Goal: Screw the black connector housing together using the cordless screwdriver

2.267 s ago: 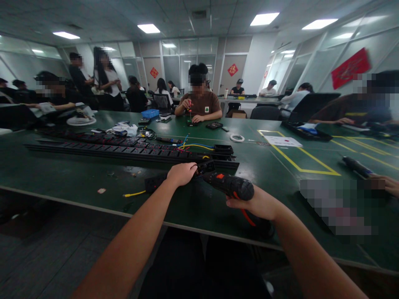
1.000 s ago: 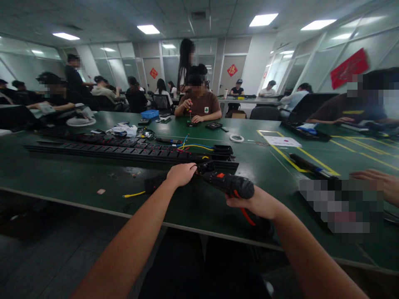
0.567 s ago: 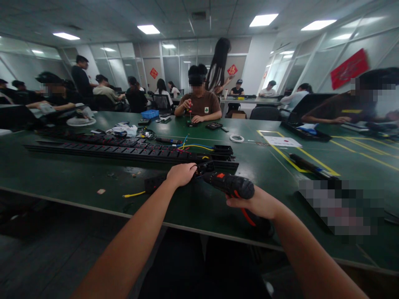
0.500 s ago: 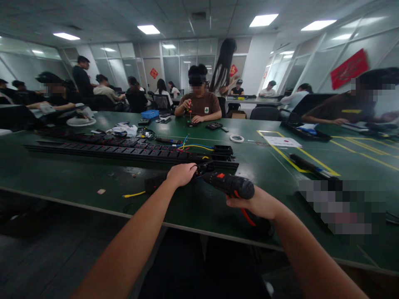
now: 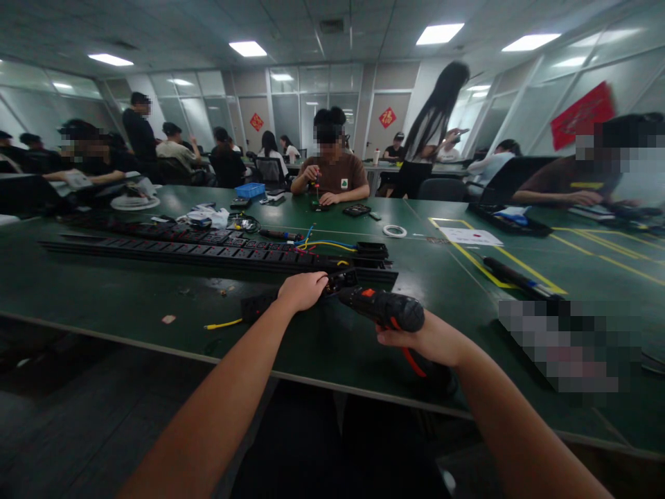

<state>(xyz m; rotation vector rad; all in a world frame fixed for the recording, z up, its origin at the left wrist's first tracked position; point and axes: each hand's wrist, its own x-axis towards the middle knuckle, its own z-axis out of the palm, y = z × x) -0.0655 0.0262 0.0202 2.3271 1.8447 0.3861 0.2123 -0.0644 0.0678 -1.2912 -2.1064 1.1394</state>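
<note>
My right hand [image 5: 436, 338] is wrapped round the grip of a black and orange cordless drill [image 5: 387, 309]. The drill's nose points left and reaches the open end of a black housing [image 5: 343, 278]; whether its bit touches a screw I cannot make out. Gripping the left side of that housing is my left hand [image 5: 302, 291], its fingers curled and partly hidden. Left of my wrist a dark block [image 5: 255, 305] lies on the green table, with a short yellow wire [image 5: 224, 324] sticking out. Just beyond stretches a long black power strip [image 5: 208, 255] with a row of sockets.
More strips with blue and yellow wires [image 5: 327, 243] lie behind. A white roll of tape [image 5: 395, 231] and a blue-banded electric screwdriver [image 5: 519, 277] are farther right. Across the table a person [image 5: 332, 170] works with a screwdriver. The table's front edge [image 5: 208, 357] runs below my forearms.
My hands, the drill and the housing hold the same position. In the background, a standing long-haired person has moved right.
</note>
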